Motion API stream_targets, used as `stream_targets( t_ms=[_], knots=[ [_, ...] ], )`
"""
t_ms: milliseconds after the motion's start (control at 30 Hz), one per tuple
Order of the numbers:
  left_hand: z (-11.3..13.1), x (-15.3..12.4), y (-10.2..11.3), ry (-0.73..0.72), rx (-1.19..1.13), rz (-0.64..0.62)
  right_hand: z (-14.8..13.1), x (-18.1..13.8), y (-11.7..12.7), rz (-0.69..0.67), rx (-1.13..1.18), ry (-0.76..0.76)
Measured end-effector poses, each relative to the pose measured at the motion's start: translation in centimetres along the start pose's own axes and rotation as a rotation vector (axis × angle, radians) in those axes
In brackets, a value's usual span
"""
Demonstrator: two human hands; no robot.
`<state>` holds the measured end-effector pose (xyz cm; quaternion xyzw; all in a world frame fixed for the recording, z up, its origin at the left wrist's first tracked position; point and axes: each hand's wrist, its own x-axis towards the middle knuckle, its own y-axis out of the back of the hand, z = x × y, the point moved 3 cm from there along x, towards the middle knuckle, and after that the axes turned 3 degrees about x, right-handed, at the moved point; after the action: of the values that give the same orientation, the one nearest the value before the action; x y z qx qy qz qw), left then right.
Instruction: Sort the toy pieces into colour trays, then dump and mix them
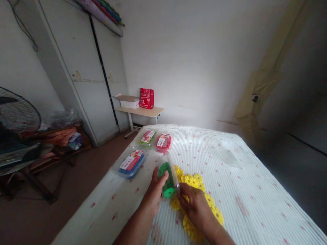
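My left hand (157,189) is wrapped round a clear plastic box (164,158), its thumb lying over the front. Stacked green discs (167,180) show through the plastic, and the box is tilted on its side. My right hand (195,206) has its fingers curled at the box's right rim, seemingly gripping it; the fingertips are partly hidden. Under and around my right hand lies a heap of yellow flower-shaped pieces (192,180), loose on the tablecloth (245,200).
Left of my hands sits a box of blue pieces (131,163). Behind it are boxes with light green pieces (147,137) and red pieces (164,141). A clear empty-looking plastic tray (231,153) rests at right. Beyond stands a side table (143,111) with a red bag (146,98).
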<state>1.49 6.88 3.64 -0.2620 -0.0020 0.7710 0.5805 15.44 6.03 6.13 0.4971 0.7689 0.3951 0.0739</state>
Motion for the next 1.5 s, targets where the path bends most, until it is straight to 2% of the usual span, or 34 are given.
stream_targets(
  t_ms=[133,300,433,567,700,833,933,1000,1100,1200,1267,1400,1433,1500],
  knots=[
    [0.4,-0.4,-0.2,-0.051,-0.011,0.020,0.5,0.2,-0.3,0.024,-0.068,-0.013],
    [0.3,-0.3,-0.6,-0.034,-0.002,0.051,1.0,0.1,-0.8,0.077,-0.189,-0.055],
    [-0.1,0.0,-0.7,-0.070,-0.023,0.048,0.9,0.0,-1.1,0.145,-0.258,-0.023],
    [-0.1,0.0,-0.7,-0.060,-0.091,0.030,0.5,-0.1,-1.5,0.282,-0.365,0.033],
    [-0.4,-0.1,-0.9,-0.044,-0.160,0.026,0.4,-0.1,-1.8,0.312,-0.419,0.074],
    [-0.9,-0.1,-1.4,-0.090,-0.297,-0.036,0.3,-0.3,-2.0,0.357,-0.527,0.105],
    [-1.0,-0.1,-1.5,-0.099,-0.410,-0.069,-0.1,-0.5,-1.8,0.336,-0.544,0.118],
    [-0.9,-0.2,-1.2,-0.018,-0.434,-0.094,-0.5,-0.7,-1.1,0.260,-0.442,0.149],
    [-0.6,-0.5,-0.2,0.155,-0.388,-0.189,-0.4,-0.6,1.3,0.166,-0.142,0.189],
    [0.0,-1.1,0.2,0.232,-0.343,-0.331,1.3,0.5,4.6,0.269,0.080,0.058],
    [0.4,-1.6,-0.1,0.239,-0.347,-0.419,2.6,1.7,5.9,0.279,0.187,-0.021],
    [0.9,-2.4,-1.2,0.274,-0.351,-0.546,4.2,3.5,5.6,0.119,0.515,-0.076],
    [0.8,-2.4,-1.3,0.276,-0.355,-0.553,4.5,3.7,5.4,0.103,0.587,-0.091],
    [0.7,-2.0,-0.9,0.238,-0.363,-0.539,4.9,3.7,5.0,0.163,0.676,-0.137]
  ],
)
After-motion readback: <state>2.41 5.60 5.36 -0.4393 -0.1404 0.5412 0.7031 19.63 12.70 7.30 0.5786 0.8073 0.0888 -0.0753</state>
